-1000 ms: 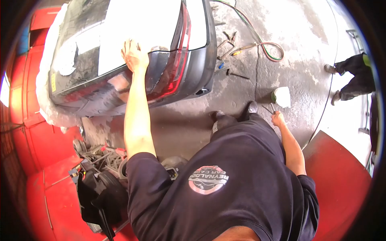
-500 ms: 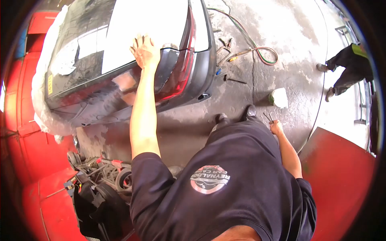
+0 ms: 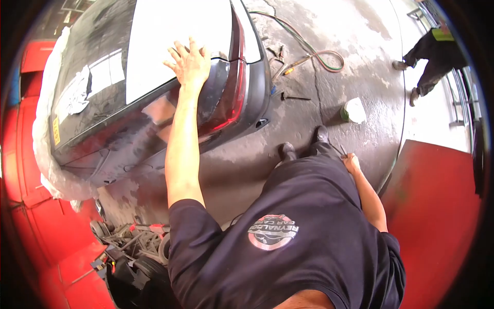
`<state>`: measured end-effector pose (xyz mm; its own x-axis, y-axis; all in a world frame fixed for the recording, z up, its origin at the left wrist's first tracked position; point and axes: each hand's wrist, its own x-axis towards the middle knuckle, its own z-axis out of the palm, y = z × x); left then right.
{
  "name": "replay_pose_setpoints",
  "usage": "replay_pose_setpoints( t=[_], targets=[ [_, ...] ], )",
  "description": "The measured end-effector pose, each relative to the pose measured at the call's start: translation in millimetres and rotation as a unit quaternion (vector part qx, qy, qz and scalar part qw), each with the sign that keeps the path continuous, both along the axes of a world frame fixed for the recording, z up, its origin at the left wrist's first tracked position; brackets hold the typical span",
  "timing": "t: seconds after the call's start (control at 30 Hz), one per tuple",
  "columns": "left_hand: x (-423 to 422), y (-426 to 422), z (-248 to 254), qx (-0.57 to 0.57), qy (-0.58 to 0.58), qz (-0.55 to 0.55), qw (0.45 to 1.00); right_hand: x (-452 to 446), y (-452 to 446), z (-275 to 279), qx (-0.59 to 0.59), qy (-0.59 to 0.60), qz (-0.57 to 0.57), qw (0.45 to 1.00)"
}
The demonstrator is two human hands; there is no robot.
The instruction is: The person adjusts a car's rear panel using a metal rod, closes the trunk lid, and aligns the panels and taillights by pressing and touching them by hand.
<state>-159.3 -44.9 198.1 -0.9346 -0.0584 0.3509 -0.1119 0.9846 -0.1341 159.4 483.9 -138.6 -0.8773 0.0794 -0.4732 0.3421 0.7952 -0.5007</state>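
My left hand (image 3: 193, 64) is spread out at the rear corner of a black car (image 3: 90, 136), over the edge of a bright white area. Whether the palm presses on the surface, I cannot tell. Close by is the red tail light (image 3: 237, 95), and a pale bare patch (image 3: 158, 110) shows on the bodywork below the wrist. Down beside my right hip, my right hand (image 3: 351, 163) is closed around a thin metal tool (image 3: 343, 150). Only its slender end sticks out; the rest is hidden in the fingers.
A hose (image 3: 329, 68), a hammer-like tool (image 3: 296, 98) and several hand tools lie on the floor. A white and green container (image 3: 353, 110) stands ahead. Another person's legs (image 3: 429, 62) are at the right. A red panel (image 3: 427, 206) and piled parts (image 3: 136, 242) flank me.
The view has shifted a little, so the car sits further left. My left fingers are spread wider. Less of the tool in my right hand shows.
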Motion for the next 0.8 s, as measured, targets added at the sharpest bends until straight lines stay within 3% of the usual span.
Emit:
replay_pose_setpoints(
  t=[0.3,0.8],
  targets=[
    [1.0,10.3,-4.0,0.012,0.006,-0.034,0.999,29.4,-5.2,-8.1,0.079,-0.079,-0.039,0.993],
    [-18.5,16.2,5.4,-0.035,-0.019,-0.043,0.998,-8.6,33.8,-63.7,0.021,-0.011,-0.031,0.999]
  ],
)
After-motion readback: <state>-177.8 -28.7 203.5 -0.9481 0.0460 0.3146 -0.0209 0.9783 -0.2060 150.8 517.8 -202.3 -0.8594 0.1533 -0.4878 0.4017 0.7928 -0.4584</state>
